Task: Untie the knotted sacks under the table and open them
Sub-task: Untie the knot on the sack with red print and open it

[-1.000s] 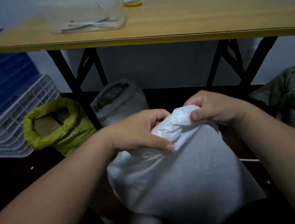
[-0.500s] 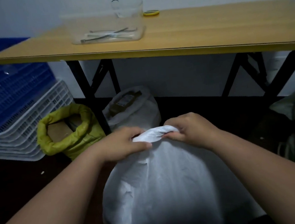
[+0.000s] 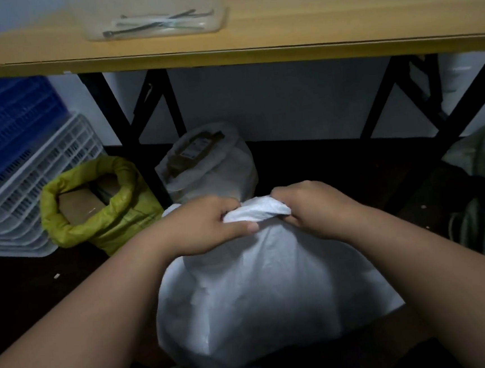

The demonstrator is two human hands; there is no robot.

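Working at the knot: left hand [image 3: 209, 225] and right hand [image 3: 310, 207] both pinching the bunched neck of the white sack [image 3: 262, 293], standing on the floor before the worktop [image 3: 339, 28]. Next, probably teasing the twisted mouth loose and spreading it.

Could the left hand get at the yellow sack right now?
Probably not at once: the left hand grips the white sack's bunched top. The yellow sack stands open to its left with nothing between them, so it could once it lets go.
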